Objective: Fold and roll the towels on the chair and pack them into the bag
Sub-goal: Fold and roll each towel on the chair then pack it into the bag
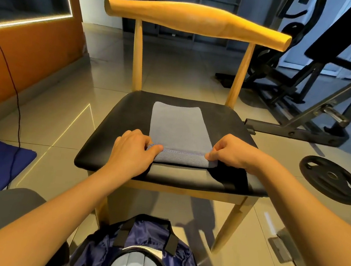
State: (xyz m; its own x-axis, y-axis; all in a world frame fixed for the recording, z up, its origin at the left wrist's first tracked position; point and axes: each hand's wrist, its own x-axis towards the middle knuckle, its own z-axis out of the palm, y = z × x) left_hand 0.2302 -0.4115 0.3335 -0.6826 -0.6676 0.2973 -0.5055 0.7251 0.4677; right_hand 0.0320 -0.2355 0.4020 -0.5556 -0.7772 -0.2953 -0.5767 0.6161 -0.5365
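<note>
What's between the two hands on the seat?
Head view: the stitched near edge of the grey towel, spanning left hand to right hand, each pinching a corner.

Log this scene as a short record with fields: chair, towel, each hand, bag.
chair: wooden chair, black padded seat
towel: grey folded cloth towel, long strip lying on the seat, near end turned over
left hand: pinches towel's near left corner
right hand: pinches towel's near right corner
bag: open blue satin bag, on floor before chair, grey towels inside
</note>
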